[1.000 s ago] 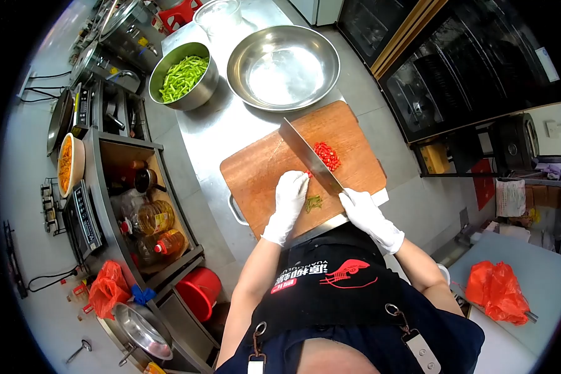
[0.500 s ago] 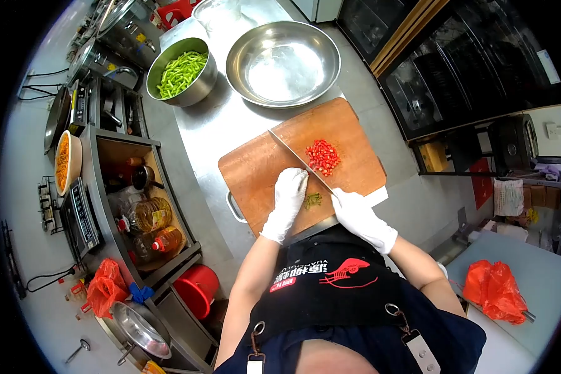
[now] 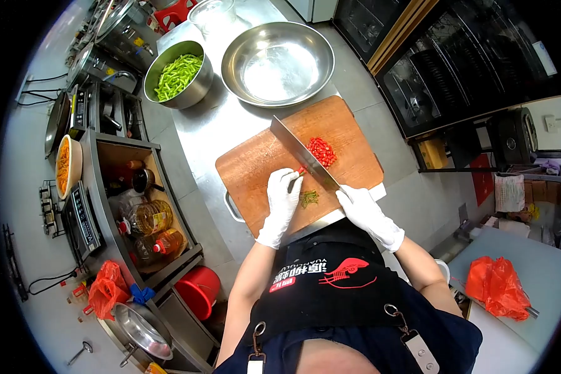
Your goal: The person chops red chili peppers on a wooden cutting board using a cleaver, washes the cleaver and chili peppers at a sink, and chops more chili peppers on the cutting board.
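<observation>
A wooden cutting board (image 3: 349, 131) lies on the metal table. My right hand (image 3: 358, 210), in a white glove, is closed round the handle end of a wide cleaver (image 3: 302, 151), whose blade slants across the board. Left of the blade, my gloved left hand (image 3: 283, 193) pinches a small red pepper piece (image 3: 302, 170) against the wood. Chopped red pepper (image 3: 321, 153) forms a pile on the blade's far right side. A few green stem bits (image 3: 308, 199) lie between my hands.
Behind the board stand a wide steel basin (image 3: 280, 65) and a steel bowl (image 3: 204, 81) of cut green vegetables. A clear container (image 3: 212, 14) is at the table's far end. Shelves with oil bottles (image 3: 153, 217) and a red bucket (image 3: 197, 293) are to the left.
The cleaver blade first stood more upright, and now its broad side shows again, tilted. My left hand has shifted slightly left, and a bit of red pepper shows at its fingertips.
</observation>
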A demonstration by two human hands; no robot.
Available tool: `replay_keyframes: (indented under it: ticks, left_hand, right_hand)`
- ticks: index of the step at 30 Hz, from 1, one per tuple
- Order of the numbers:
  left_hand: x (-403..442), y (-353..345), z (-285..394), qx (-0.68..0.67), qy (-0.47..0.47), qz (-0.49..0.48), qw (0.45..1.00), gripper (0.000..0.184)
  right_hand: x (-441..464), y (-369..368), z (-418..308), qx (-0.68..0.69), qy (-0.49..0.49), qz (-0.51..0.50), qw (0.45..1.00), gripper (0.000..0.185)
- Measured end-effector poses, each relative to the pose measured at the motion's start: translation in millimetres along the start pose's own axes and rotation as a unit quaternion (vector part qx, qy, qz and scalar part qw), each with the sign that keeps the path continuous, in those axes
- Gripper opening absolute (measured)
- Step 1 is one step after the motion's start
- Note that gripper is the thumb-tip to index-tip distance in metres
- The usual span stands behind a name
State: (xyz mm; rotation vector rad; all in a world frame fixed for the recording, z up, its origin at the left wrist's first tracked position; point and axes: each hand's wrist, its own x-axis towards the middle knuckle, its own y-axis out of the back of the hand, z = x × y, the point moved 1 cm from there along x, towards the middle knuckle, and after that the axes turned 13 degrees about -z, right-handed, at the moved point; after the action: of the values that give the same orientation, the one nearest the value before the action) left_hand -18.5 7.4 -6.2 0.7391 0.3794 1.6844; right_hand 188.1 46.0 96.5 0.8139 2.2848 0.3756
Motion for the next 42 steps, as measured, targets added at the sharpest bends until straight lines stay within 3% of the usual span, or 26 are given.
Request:
replay_keyframes:
  ticks: [8, 14, 42]
  left_hand:
    - [0, -3, -5, 0.048, -0.027, -0.005, 0.998, 0.017]
    - [2, -7, -7, 0.063, -0.023, -0.002, 0.998, 0.016]
    - [9, -8, -9, 0.072, -0.056, -0.012, 0.996, 0.019]
  right_hand:
    - [1, -10, 5, -0.034, 0.043, 0.015, 0.998, 0.029]
    - [2, -11, 0, -0.050, -0.007, -0.024, 0.998, 0.033]
    - [4, -14, 0, -0.059, 0.007, -0.004, 0.998, 0.030]
